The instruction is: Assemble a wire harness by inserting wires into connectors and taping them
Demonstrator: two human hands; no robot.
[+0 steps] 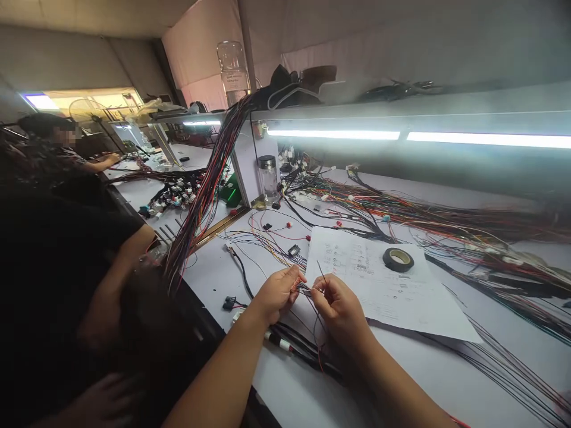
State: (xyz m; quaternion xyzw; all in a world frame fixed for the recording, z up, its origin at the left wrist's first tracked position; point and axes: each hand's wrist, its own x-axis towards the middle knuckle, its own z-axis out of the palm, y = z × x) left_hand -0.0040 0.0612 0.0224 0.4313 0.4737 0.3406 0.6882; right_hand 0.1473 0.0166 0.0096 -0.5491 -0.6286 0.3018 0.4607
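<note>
My left hand is closed around a small orange piece that looks like a wire connector, largely covered by the fingers. Thin wires run from it toward my right hand. The thumb and fingers of that hand are pinched on a thin dark wire, whose end sticks up above them. Both hands are close together over the table, just left of a printed paper sheet. Beneath them lies a black wrapped cable with a white band.
A roll of black tape sits on the sheet. Bundled wires cover the back of the table. A glass jar stands beside the shelf post. More wires hang off the shelf. At left is another person.
</note>
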